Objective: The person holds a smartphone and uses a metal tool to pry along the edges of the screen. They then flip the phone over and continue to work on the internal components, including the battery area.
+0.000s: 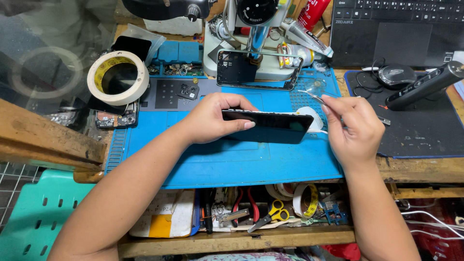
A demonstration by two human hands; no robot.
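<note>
The left hand (212, 118) clamps a dark phone (268, 126) on its long edge, thumb under the near side and fingers curled over the top, tilting the slab so its glossy face looks toward the wearer just above the centre of the blue work mat (232, 159). The right hand (353, 130), at about three o'clock from the phone, is pinched narrow around a pair of thin metal tweezers (314, 98) whose tips point up toward eleven o'clock, away from the phone's right end and not touching it. A small white piece (314, 118) shows just behind that end of the phone; what it is cannot be told. The work looks like a phone repair at the stage of picking or placing a small part, with the handset steadied for access; the next move seems to call for a steady grip from the left hand and a fine, light approach with the tweezer tips to the phone's right end. Outward at twelve o'clock lies an empty phone frame (256, 70) on the foot of a microscope stand (256, 29); at ten o'clock sits a roll of tape (118, 77), with a bare circuit board (116, 118) below it. At two o'clock a mouse (396, 75) rests on a dark pad beside a laptop (396, 29). At six o'clock, on the shelf under the bench, lie yellow-handled scissors (270, 215).
</note>
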